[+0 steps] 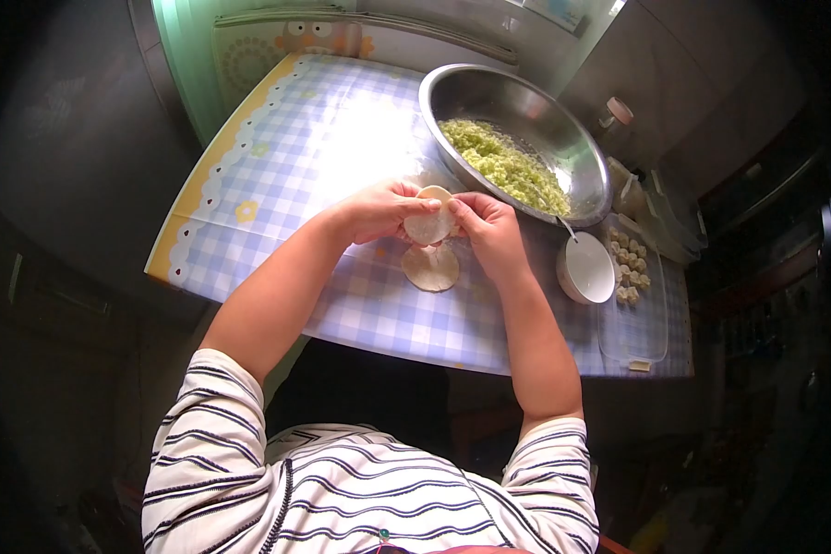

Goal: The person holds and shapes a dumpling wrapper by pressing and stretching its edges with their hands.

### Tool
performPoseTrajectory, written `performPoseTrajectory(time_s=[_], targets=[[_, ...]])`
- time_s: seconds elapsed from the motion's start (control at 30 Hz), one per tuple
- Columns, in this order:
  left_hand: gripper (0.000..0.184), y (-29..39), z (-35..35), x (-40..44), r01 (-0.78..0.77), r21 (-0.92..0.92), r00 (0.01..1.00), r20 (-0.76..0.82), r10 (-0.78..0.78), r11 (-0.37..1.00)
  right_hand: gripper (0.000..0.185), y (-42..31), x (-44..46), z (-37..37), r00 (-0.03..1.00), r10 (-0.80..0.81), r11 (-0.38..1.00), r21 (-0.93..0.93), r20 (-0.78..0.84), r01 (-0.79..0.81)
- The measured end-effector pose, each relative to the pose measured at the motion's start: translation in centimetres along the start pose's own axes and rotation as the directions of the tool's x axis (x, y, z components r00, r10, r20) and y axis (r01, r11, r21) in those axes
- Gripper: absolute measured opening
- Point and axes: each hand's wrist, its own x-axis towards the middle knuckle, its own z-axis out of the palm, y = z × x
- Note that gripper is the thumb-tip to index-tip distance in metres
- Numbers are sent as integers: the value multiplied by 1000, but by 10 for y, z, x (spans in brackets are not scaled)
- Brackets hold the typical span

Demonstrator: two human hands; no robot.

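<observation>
Both hands meet above the near middle of the table, pinching a round, pale dumpling wrapper (427, 225) held up between them. My left hand (385, 212) grips its left side with the thumb across the front. On the opposite edge, the thumb and fingers of my right hand (489, 229) are closed. Just below lie more round dough wrappers (430, 270) on the cloth; how many are stacked I cannot tell. Beyond my right hand stands a big steel basin (577, 152) with chopped green filling (503, 164) in it.
A white bowl (586, 270) with a utensil handle (566, 227) stands right of my right hand. Farther right, a clear plastic container (635, 337) holds several small dumplings (627, 266). A blue-checked cloth (277, 185) covers the table. A pink-capped jar (618, 113) stands behind the basin.
</observation>
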Motion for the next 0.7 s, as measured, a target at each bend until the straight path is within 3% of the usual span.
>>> performPoseTrajectory(time_s=[0.23,0.43,0.7], targets=[[34,-1,0,3,-30,-79,1000,-6,29,996,22,1,1,0,1000,-1,1000,12,-24,1],[36,5,3,-1,27,-23,1000,-10,-27,999,21,3,1,-1,1000,-1,1000,24,-11,1],[36,0,-2,1,-12,0,1000,12,12,1000,21,0,0,-1,1000,-4,1000,-14,19,4]])
